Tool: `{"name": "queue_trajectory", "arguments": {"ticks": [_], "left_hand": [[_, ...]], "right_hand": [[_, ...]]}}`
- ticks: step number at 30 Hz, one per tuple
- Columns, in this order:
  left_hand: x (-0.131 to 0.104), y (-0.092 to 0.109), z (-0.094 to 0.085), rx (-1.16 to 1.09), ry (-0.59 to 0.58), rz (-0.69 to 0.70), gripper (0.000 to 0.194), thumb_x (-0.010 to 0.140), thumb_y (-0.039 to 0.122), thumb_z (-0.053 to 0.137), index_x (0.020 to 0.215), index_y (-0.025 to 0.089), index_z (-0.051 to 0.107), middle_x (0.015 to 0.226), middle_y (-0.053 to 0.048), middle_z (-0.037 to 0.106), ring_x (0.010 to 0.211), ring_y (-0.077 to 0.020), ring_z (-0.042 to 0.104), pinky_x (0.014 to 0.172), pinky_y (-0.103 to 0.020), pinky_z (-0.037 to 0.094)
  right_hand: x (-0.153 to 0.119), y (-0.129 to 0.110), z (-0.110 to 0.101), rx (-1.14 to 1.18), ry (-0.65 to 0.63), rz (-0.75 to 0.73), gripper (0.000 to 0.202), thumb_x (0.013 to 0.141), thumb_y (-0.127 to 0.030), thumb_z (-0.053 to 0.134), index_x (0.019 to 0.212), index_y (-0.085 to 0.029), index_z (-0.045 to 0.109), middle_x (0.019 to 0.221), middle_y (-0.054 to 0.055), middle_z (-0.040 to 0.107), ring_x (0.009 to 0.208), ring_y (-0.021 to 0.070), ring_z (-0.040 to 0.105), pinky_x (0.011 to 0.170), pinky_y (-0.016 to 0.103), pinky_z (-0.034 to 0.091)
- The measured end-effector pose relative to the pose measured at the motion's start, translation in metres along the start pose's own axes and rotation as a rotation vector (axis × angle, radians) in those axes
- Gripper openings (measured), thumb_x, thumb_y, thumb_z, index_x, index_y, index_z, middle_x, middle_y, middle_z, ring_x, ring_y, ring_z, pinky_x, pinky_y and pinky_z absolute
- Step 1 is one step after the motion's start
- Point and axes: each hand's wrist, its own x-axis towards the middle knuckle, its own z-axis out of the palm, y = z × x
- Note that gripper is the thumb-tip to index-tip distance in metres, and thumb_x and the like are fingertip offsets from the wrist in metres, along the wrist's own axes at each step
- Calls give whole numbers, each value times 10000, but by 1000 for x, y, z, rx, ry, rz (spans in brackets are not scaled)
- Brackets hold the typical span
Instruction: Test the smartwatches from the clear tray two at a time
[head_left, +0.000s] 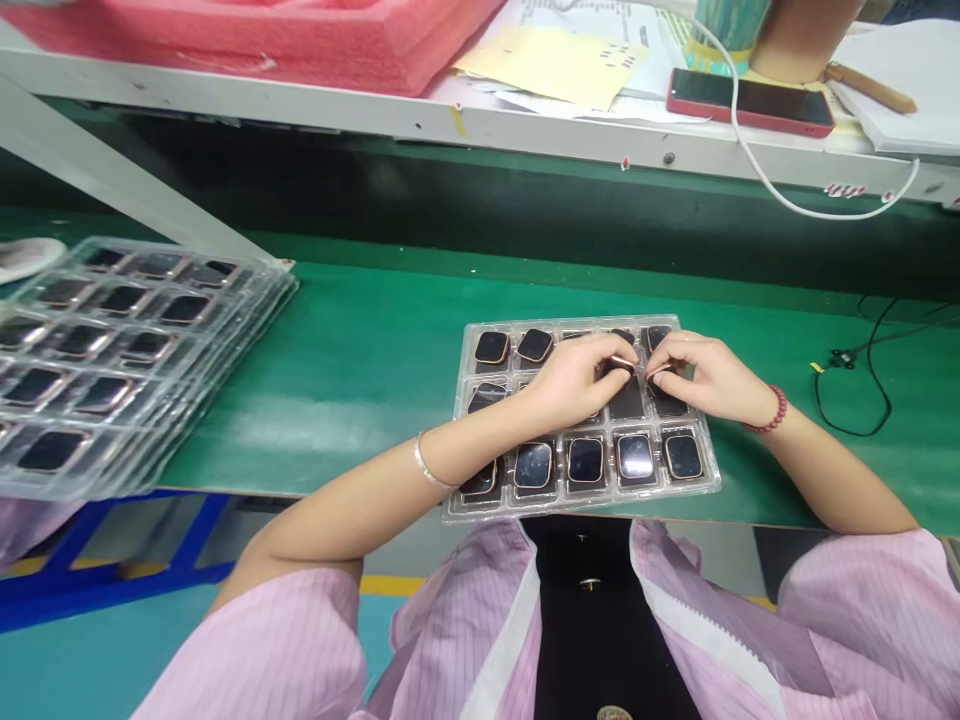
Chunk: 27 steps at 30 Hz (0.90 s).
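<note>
A clear plastic tray (581,508) in front of me carries rows of square smartwatch bodies with black faces and gold-coloured rims, one of them a watch body (585,460) in the nearest row. Over its middle row, my left hand (577,378) is closed, pinching a smartwatch body (621,361) tilted on edge between thumb and fingers. Just to the right, my right hand (709,375) pinches another smartwatch body (660,370), mostly covered by its fingers. The pocket below my left fingertips shows a dark bottom. My left forearm hides part of the tray's left side.
At the left, a stack of similar clear trays (150,430) holds more watch bodies. A white shelf edge (525,130) runs across the back, bearing pink foam (300,45), papers and a red-cased phone (750,103). A white cable hangs down; a black cable (889,400) lies right.
</note>
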Motion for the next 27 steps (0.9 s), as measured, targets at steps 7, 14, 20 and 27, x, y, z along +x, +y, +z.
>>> {"name": "queue_trajectory", "arguments": {"ticks": [7,14,20,27], "left_hand": [[3,10,10,512,-148,107,239,965,259,607,1081,126,769,1214,-156,717,1157,-333,628,993,-491,529],[-60,9,-66,563,-197,120,228,989,219,538,969,177,761,1389,-141,672,1324,-338,580,1113,-553,466],[-140,1,-92,747,-164,-36,151,872,315,729,907,168,732,1494,-213,603,1400,-462,532,1124,-732,389],[-163,-3,-79,660,-129,-49,173,852,279,748,944,161,661,1537,-236,562,1439,-479,503,1135,-760,368]], "right_hand": [[-8,-9,-16,-584,-127,84,183,967,-278,609,985,-196,772,996,87,740,936,280,668,736,366,489],[-4,-46,8,-454,-86,-196,186,995,-259,606,984,-177,774,1098,124,739,1030,300,660,911,457,558],[19,-80,65,-396,-237,-374,204,964,-300,700,1019,-125,789,1400,194,661,1318,365,575,1081,538,539],[29,-104,93,-624,-218,-390,378,876,-392,818,1052,-60,782,1494,260,591,1403,417,520,1135,583,488]]}}
